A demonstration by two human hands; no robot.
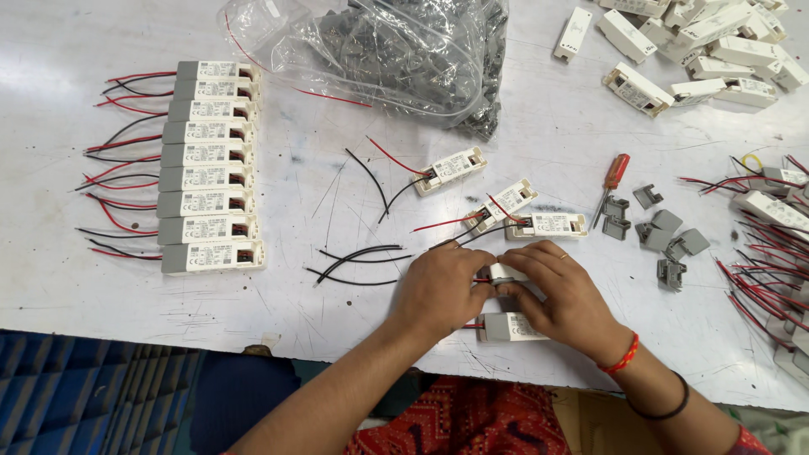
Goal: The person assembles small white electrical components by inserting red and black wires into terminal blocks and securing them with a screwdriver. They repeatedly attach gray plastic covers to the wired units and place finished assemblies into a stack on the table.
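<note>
At the near edge of the white tabletop [67, 278], the left hand [438, 291] and right hand [560, 295] close together on a small white driver module [506, 274], fingers pinched around it; red and black leads run from it under the left hand. Just below, touching the right palm, lies a second module with a grey end [510, 327].

Beyond the hands three more wired modules [506, 205] lie loose, each a white oblong with a pale printed label on top. To the left, a neat column of nine labelled modules [206, 164] stands stacked edge to edge, grey at the left end, white at the right, red and black wires fanning left. Four loose black wires [358, 257] lie between the column and the hands.

At the top, a clear crumpled plastic bag [396, 55] holds dark grey parts. In the top right corner, a heap of white unwired cases [708, 42]. A red-handled screwdriver [611, 187] lies beside about seven grey end caps [661, 232]. On the right edge, more wired modules [771, 211] in a tangle, too overlapped to count.
</note>
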